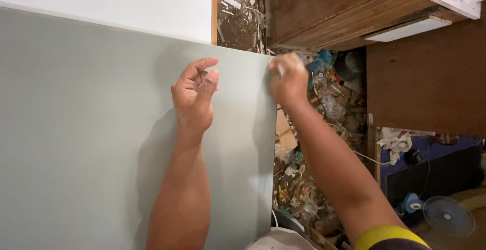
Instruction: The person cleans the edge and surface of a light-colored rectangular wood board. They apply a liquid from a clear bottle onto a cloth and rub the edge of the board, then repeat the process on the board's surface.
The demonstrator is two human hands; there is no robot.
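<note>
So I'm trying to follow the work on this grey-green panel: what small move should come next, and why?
Probably press the left hand flat on the grey-green panel to steady it. That hand is curled with only its heel resting on the sheet, while the right hand, blurred, works at the panel's edge beside the littered floor.

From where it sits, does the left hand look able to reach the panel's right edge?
Probably yes. The left hand rests on the grey-green panel near that edge, with bare panel between; the right hand is already there.

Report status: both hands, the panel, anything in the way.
Left hand curled, resting on grey-green panel. Right hand at panel's edge. Littered floor beside it.
</note>
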